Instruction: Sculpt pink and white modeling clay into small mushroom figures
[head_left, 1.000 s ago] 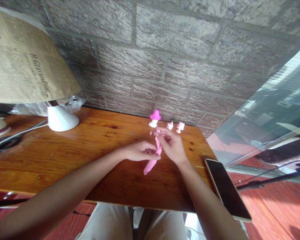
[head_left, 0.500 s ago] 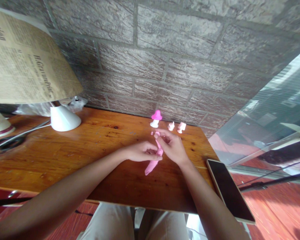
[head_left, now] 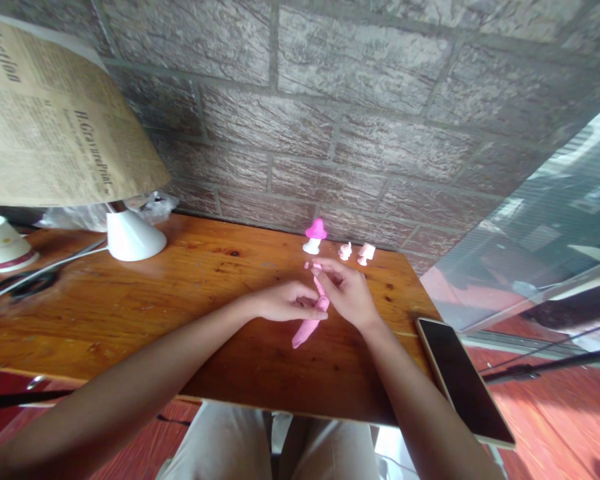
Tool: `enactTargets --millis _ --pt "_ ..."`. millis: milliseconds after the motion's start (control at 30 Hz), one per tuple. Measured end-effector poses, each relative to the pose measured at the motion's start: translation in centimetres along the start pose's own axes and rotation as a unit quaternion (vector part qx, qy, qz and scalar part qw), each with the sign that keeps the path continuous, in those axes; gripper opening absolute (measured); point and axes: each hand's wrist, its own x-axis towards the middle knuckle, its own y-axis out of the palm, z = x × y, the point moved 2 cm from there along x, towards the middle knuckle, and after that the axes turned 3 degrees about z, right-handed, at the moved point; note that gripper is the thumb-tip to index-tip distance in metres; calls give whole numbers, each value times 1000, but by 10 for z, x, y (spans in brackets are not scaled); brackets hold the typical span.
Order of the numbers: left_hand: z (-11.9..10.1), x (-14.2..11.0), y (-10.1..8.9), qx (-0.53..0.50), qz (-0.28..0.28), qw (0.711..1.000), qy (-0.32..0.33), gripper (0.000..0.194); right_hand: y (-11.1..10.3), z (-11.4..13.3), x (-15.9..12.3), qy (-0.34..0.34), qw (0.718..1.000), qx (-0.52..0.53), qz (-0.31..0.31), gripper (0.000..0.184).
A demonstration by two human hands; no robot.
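Observation:
A long, soft strip of pink modelling clay runs between my hands above the wooden table. Its middle is gripped by the thumb and fingers of my left hand. My right hand pinches the far, thinner end, its fingertips partly covering the clay there. Just beyond those fingertips is a tiny pink bit. Behind them stands a small mushroom figure with a bright pink cap and white stem. To its right are two small pale pink figures, a rounded one and a blocky one.
On the left of the table stand a lamp with a newsprint shade, a paper cup and black-handled scissors. A phone lies at the right edge. A brick wall rises behind.
The view has shifted slightly, so everything sits a little further right. Both hands keep their hold on the clay, with hardly any visible movement.

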Motion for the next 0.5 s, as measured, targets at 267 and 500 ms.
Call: enactTargets --millis 267,500 --pt "4 0 0 -9 0 1000 -5 41 -1 2 0 2 1000 16 -26 29" --pt "4 0 -2 -16 -7 1000 -8 40 -3 -1 1 12 997 46 -55 33"
